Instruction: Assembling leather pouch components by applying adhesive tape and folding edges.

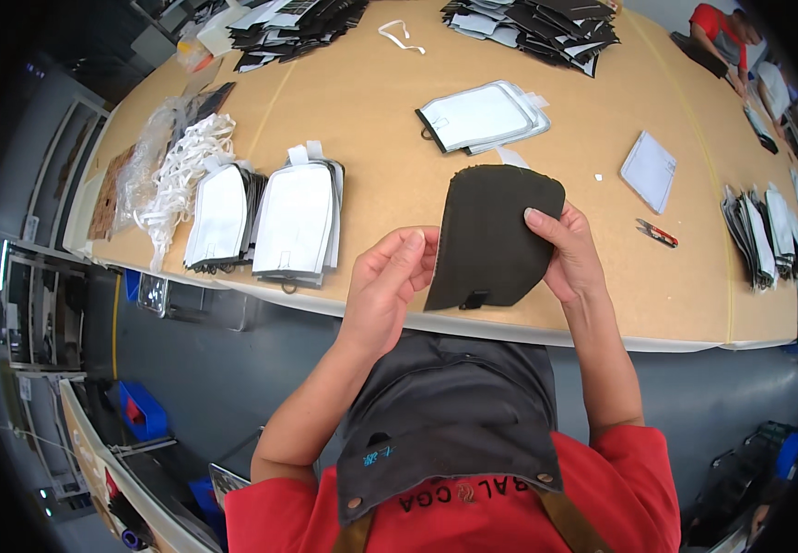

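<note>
A dark fabric panel [496,230] with a rounded top is held up over the table's near edge. It has a white tab [511,158] at its top and a small black loop [475,300] at its bottom edge. My right hand [572,253] grips its right side, thumb on the front and fingers behind. At the panel's left edge, my left hand [385,286] is closed in a pinch; whatever is between thumb and fingertip is too small to make out. Beyond the panel lie a few white-faced panels [487,115] with dark edging, stacked together.
Left on the table [371,120] stand two bundles of white-faced panels [296,221], beside white straps [187,161] and clear plastic. To the right are red-handled thread snips [659,234], a white pad [649,172] and more panels [756,235]. Dark piles [537,28] sit farther back; another person [723,41] works far right.
</note>
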Tool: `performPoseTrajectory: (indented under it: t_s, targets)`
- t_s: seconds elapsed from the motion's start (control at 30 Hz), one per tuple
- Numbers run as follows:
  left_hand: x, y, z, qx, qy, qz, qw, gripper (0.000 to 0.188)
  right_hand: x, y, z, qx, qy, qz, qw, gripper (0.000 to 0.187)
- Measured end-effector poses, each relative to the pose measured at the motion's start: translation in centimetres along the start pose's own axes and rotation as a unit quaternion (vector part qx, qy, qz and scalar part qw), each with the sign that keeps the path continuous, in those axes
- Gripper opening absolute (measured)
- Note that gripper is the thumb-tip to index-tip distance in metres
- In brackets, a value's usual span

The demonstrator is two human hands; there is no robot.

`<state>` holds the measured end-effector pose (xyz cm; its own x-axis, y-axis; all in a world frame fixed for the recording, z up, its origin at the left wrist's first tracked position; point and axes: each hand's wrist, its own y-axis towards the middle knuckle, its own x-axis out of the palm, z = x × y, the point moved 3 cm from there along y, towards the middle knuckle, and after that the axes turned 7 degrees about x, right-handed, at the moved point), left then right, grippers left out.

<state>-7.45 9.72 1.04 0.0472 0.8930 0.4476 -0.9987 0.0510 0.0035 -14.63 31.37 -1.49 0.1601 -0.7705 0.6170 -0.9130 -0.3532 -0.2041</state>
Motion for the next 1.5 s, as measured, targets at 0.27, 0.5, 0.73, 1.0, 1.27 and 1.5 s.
performPoseTrajectory:
  t_s: [0.27,0.5,0.73,1.0,1.27,1.5]
  targets:
    - [-1.1,-3.2,-1.0,0.086,0.191,0.092,0.973,0.017,1.1,-1.0,1.2,0.009,0.025,0.009,1.0,0.032]
    - [-2.1,-4.9,-1.8,0.062,0.15,0.126,0.979,0.018,2.7,-1.8,1.8,0.037,0.033,-0.02,0.999,0.03]
    - [-2.9,-4.7,-2.1,0.072,0.062,0.148,0.984,0.024,4.2,-1.5,2.6,0.046,0.016,-0.061,0.997,0.03]
    - [-2.6,-5.2,-0.6,0.134,0.006,0.092,0.987,0.027,4.7,-2.8,2.3,-0.022,-0.05,-0.09,0.994,0.015]
    - [-1.7,-4.3,1.1,0.164,0.022,0.025,0.986,0.028,3.3,-3.0,2.8,-0.041,-0.088,-0.076,0.992,0.014]
    - [-3.4,-4.0,-0.5,0.134,-0.065,0.032,0.988,0.024,3.7,-3.4,2.4,-0.042,-0.102,-0.098,0.989,0.015]
